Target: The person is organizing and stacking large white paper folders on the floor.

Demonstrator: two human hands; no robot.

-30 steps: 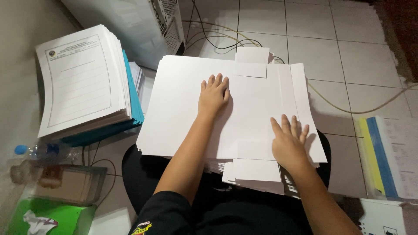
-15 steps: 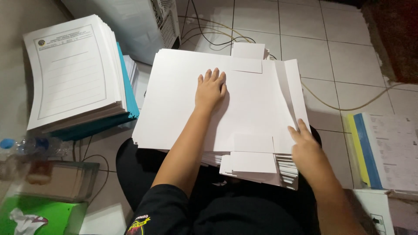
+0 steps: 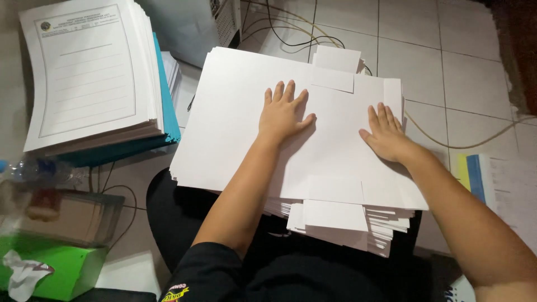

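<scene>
White cardboard sheets (image 3: 235, 123) lie in a thick stack across the person's lap, over black trousers, with the stack's far edge reaching out above the tiled floor (image 3: 447, 61). The top sheet is a flat cut-out with small square tabs sticking out at the far edge and the near edge. Both hands rest flat on this top sheet, palms down, holding nothing. The left hand (image 3: 282, 112) sits near the middle of the sheet with its fingers spread wide and pointing away from the body. The right hand (image 3: 386, 134) lies near the right edge, fingers closer together and stretched out, thumb pointing towards the left hand. The two hands are apart, with bare cardboard between them.

To the left, on the floor, stands a tall pile of printed forms (image 3: 84, 72) with a ruled frame on the top page, resting on a blue folder (image 3: 165, 106). Beyond the stack sits a grey machine (image 3: 190, 28), with dark cables (image 3: 291, 28) trailing over the tiles. At the lower left are a green tissue box (image 3: 56, 263), a clear plastic tray (image 3: 72, 218) and a plastic bottle (image 3: 33, 170) lying on its side. On the right lies another set of papers (image 3: 503, 190) with yellow and blue edges.
</scene>
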